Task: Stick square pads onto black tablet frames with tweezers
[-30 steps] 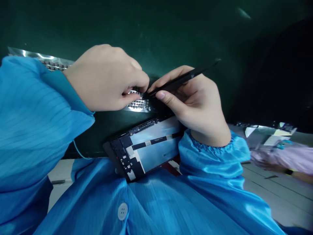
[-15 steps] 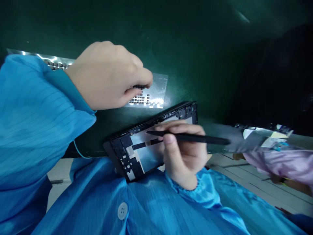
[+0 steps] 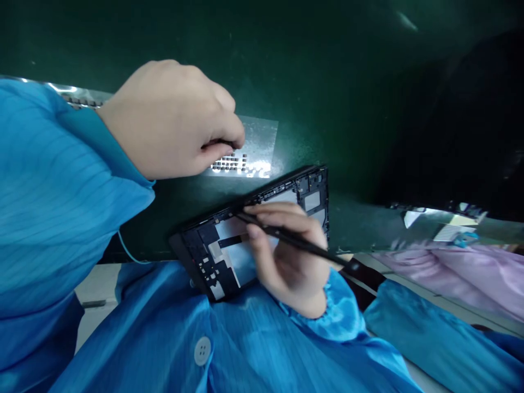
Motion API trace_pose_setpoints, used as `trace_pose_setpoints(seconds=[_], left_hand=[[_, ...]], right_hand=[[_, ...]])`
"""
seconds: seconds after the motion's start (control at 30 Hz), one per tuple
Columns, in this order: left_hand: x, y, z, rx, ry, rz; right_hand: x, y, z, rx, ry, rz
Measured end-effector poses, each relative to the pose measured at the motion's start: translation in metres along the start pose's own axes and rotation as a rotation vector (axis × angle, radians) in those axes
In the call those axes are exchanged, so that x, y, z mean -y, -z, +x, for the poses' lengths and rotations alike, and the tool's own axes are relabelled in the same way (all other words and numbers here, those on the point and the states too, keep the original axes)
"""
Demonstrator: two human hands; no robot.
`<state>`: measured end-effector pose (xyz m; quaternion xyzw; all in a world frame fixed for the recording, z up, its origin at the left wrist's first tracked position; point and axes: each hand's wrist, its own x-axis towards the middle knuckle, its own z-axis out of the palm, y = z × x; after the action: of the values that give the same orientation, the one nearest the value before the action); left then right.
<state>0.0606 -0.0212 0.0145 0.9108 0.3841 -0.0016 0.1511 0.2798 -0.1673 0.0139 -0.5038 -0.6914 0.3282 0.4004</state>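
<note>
An opened black tablet-like device (image 3: 229, 245) lies tilted at the table's front edge, against my blue smock, its inner frame and pale panels facing up. Over it, my right hand (image 3: 290, 245) grips slim black tweezers (image 3: 303, 240), with the pointed end at the device's upper long edge. Farther from me, my left hand (image 3: 176, 120) is closed in a pinch above a clear sheet (image 3: 262, 136) bearing rows of small dark pieces (image 3: 229, 162). Whatever its fingertips hold is hidden. My left hand and sleeve cover much of the sheet.
The dark green tabletop (image 3: 286, 65) stretches ahead. At the right lies a large black panel (image 3: 462, 136) with pale tabs and a ribbed strip (image 3: 448, 232) along its near edge. A pink-clad person (image 3: 450, 267) is beyond the table edge at lower right.
My right hand has shifted left, bringing the tweezers' tip up to the device's long edge and their rear end lower. My left hand has moved slightly left, still pinched.
</note>
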Motion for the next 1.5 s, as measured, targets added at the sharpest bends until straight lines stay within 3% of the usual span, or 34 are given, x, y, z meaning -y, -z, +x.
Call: trace_pose_setpoints(seconds=[0.2,0.3,0.57,1.03,1.13,1.27,1.33,1.5], left_hand=[[0.006,-0.002,0.0,-0.041,-0.053,-0.024],[0.008,-0.003,-0.001,-0.056,-0.065,-0.039],[0.008,-0.002,0.0,-0.052,-0.069,-0.049],[0.01,-0.001,0.001,-0.052,-0.069,-0.049],[0.01,-0.001,0.0,-0.045,-0.069,-0.059],[0.007,-0.002,-0.001,-0.06,-0.086,-0.102],[0.007,-0.002,-0.001,-0.063,-0.062,-0.117],[0.009,-0.003,-0.003,-0.108,-0.067,-0.124]], right_hand=[[-0.033,0.026,0.08,0.22,-0.188,0.136],[-0.043,0.026,0.1,0.285,-0.247,0.181],[-0.045,0.024,0.1,0.323,-0.138,0.098],[-0.044,0.025,0.102,0.313,-0.205,0.133],[-0.045,0.033,0.088,0.188,-0.195,0.217],[-0.038,0.036,0.042,-0.232,-0.173,0.2],[-0.037,0.031,0.019,-0.382,-0.144,0.172],[-0.047,0.016,-0.002,-0.413,-0.096,0.063]])
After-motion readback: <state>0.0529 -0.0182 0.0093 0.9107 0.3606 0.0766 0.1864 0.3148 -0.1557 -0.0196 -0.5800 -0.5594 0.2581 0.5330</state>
